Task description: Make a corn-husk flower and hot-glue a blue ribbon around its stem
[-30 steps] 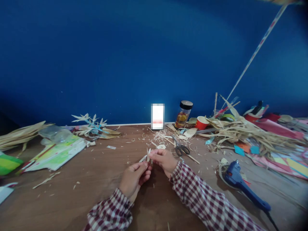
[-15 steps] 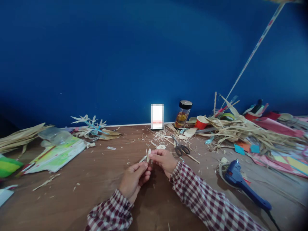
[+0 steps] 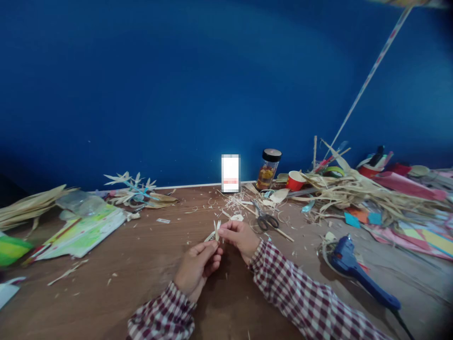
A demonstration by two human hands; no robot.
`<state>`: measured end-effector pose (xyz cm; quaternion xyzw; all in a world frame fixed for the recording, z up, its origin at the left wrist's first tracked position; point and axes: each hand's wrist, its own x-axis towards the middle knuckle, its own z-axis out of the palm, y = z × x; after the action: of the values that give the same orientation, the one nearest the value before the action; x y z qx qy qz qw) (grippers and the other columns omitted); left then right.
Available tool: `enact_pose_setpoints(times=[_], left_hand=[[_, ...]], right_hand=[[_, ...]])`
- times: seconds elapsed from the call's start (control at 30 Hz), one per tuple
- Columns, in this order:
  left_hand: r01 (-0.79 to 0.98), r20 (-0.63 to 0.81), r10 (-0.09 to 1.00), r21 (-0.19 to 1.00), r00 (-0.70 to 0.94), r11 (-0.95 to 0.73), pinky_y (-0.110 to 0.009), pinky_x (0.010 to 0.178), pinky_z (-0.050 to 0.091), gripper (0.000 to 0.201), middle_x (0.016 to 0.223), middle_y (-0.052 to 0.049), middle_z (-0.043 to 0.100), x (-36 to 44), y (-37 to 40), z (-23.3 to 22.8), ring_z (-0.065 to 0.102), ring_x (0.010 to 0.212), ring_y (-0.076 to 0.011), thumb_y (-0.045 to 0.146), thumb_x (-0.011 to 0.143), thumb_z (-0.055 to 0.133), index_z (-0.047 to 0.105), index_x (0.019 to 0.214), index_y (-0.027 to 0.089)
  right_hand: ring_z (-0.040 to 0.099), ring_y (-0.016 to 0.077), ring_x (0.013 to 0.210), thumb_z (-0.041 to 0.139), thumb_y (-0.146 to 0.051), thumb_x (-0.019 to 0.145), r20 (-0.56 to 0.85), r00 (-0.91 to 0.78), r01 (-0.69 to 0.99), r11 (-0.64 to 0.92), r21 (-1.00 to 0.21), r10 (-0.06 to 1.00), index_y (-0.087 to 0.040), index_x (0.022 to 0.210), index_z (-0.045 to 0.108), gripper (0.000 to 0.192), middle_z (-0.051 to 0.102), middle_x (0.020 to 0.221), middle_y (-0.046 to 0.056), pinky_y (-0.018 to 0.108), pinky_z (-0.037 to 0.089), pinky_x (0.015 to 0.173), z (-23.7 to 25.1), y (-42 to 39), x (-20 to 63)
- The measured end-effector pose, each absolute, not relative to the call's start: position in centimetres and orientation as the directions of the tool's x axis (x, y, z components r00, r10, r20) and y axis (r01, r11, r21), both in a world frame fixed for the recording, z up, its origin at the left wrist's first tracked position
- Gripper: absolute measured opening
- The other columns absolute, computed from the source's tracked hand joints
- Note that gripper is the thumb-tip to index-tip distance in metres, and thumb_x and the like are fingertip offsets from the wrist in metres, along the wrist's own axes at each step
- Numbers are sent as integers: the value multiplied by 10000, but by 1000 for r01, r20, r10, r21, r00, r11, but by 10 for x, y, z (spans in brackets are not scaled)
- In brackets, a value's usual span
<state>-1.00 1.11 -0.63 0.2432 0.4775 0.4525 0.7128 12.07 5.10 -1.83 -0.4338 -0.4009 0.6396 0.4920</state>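
Both hands meet over the desk [image 3: 148, 264] middle. Left hand [image 3: 197, 267] and right hand [image 3: 239, 237] pinch small husk petals [image 3: 216, 230] by fingertips. Advise: light, low grip; petals look brittle.

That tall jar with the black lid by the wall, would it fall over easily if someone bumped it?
Probably. The jar is tall and narrow, standing upright, so a knock near the black lid could tip it. It looks clear, perhaps glass, so possibly breakable. On its side, its round body would likely roll.
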Motion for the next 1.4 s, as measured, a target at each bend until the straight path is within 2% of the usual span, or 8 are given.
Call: enact_pose_setpoints(times=[0.3,0.63,1.4], left_hand=[[-441,-435,888,774,150,454,-111,411,470,88,627,-13,590,-13,12,-8,513,440,-26,158,723,602,617,790,102],[-473,-391,901,768,187,432,-103,393,451,134,600,9,568,-14,14,-16,482,421,-13,208,652,679,618,725,113],[-412,-366,920,823,143,391,-114,424,434,238,598,6,569,-12,11,-16,469,448,-21,313,597,708,619,699,116]], right_hand=[[454,69,497,713,-325,561,-138,-140,-273,-172,-946,981,-137,703,623,253,579,581,-32,216,349,515,-16,49,120],[549,117,584,731,-315,544,-93,-214,-207,-138,-968,972,-145,688,621,248,628,623,-10,269,406,622,-16,46,120],[531,109,536,644,-397,639,-103,-287,-61,-125,-990,952,-126,708,642,280,615,561,-1,247,396,564,-20,45,124]])
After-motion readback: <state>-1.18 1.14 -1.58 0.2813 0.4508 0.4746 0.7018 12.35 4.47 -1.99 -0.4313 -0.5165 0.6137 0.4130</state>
